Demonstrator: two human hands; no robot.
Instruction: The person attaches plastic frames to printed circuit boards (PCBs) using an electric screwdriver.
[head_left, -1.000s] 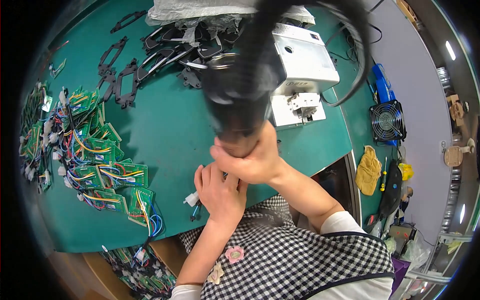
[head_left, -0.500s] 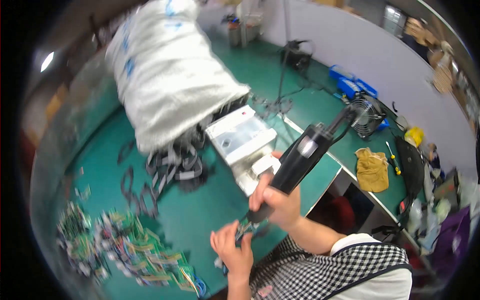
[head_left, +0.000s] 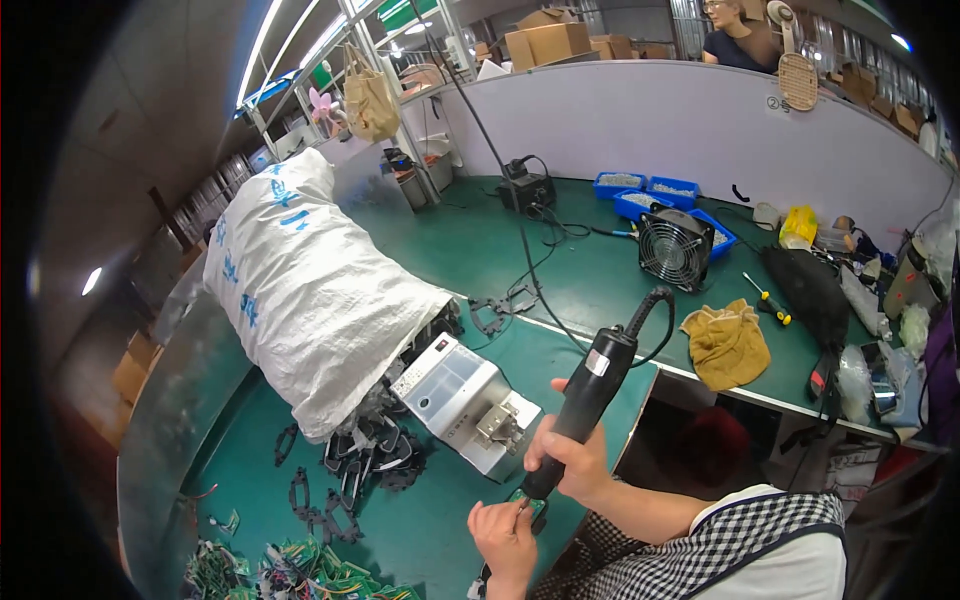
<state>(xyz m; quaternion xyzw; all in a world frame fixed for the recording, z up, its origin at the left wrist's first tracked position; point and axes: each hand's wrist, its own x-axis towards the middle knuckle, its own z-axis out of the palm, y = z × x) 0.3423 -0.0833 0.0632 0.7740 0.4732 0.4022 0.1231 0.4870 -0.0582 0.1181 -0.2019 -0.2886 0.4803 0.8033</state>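
Note:
My right hand is wrapped round the body of a black electric screwdriver, tilted with its cable end up and its tip down toward my left hand. Thumb and fingers of my left hand pinch a small green circuit board in a dark frame, right under the screwdriver's tip. My fingers and the tool partly cover the board, and whether the bit touches it I cannot tell. Just beyond my hands stands a white screw feeder with a metal pick-up part at its near end.
A big white woven sack spills black plastic frames at left. Wired green circuit boards are heaped at the near left. Across the bench are a fan, blue trays, a tan cloth and a hand screwdriver. A person is beyond the partition.
The view has tilted upward, bringing in more of the room. The electric screwdriver's lower end and my left hand have come closer together, and the left fingers have closed in from a looser spread.

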